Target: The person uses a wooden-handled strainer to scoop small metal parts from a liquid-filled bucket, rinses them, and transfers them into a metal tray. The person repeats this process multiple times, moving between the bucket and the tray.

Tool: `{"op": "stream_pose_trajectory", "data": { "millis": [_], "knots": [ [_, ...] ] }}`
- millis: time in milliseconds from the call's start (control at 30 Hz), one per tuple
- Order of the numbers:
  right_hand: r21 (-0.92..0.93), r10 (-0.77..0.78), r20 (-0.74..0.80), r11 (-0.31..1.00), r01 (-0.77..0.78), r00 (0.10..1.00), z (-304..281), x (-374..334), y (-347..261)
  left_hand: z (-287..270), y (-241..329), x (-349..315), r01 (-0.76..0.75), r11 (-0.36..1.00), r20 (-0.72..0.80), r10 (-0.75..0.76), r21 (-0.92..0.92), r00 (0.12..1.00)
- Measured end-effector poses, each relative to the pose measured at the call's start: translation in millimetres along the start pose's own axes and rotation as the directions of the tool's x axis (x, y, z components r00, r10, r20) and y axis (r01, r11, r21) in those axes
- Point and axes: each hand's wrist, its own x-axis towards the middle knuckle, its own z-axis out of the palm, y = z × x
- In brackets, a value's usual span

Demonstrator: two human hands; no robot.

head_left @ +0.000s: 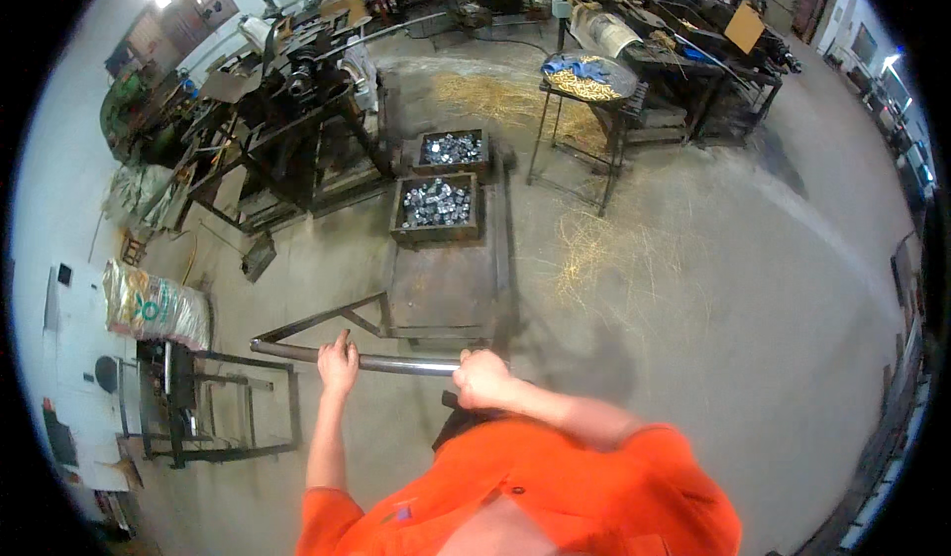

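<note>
Head view: left hand and right hand both closed around the cart handle bar; keep wrists level and push evenly. Flat cart stands on the concrete floor, long axis pointing away, two crates of metal parts at its far end

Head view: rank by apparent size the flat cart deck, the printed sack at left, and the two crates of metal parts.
1. Flat cart deck, largest.
2. Printed sack.
3. Near crate and far crate: the near one looks slightly bigger, but it sits closer to the camera, so I would not rank them.
</note>
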Motion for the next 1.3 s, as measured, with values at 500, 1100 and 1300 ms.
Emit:
{"op": "stream_pose_trajectory", "data": {
  "millis": [500, 1100, 1300],
  "knots": [
    [-0.075, 0.088, -0.094, 0.993, -0.095, 0.992, 69.6, -121.3, -66.7, -18.9, 23.2, -163.5, -0.141, 0.990, -0.117, 0.137, -0.026, 0.984],
    [-0.059, -0.087, 0.050, 0.994, 0.090, 0.995, 164.5, -275.8, -185.2, -46.4, 15.0, -388.5, 0.052, 0.999, -0.130, -0.052, -0.010, 0.990],
    [-0.037, -0.053, 0.127, 0.998, 0.058, 0.990, 199.6, -327.4, -243.1, -65.4, 6.3, -478.2, 0.066, 0.998, -0.116, -0.064, 0.015, 0.991]
  ]
}}
